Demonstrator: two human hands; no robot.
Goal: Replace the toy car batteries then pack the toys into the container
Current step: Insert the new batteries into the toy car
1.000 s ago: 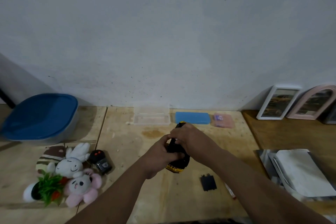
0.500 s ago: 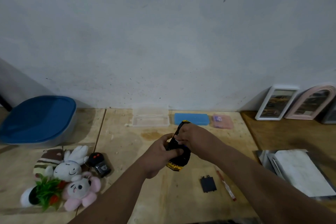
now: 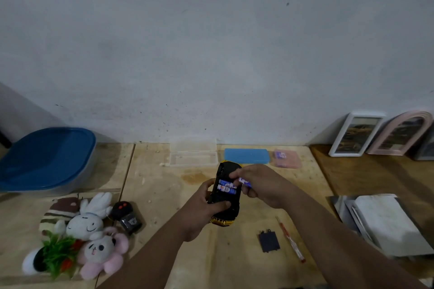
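Underneath-up, the toy car [image 3: 226, 197] sat in my left hand [image 3: 206, 206], its open battery bay facing me so I could see the cells; that grip was wrapped around the car's side, keeping it steady above the surface [image 3: 164, 195]. Two batteries [image 3: 226, 186] lay side by side in the bay. My right hand [image 3: 256, 183] had its fingertips pinched narrow on a third battery [image 3: 244, 181] at the bay's edge; whether it was going in or coming out, I judged, could not be told. The black cover [image 3: 269, 241] and the red screwdriver [image 3: 291, 240] lay near on the surface, ready for closing. The blue-lidded container [image 3: 47, 159] stood far left, plush toys [image 3: 79, 232] below it.
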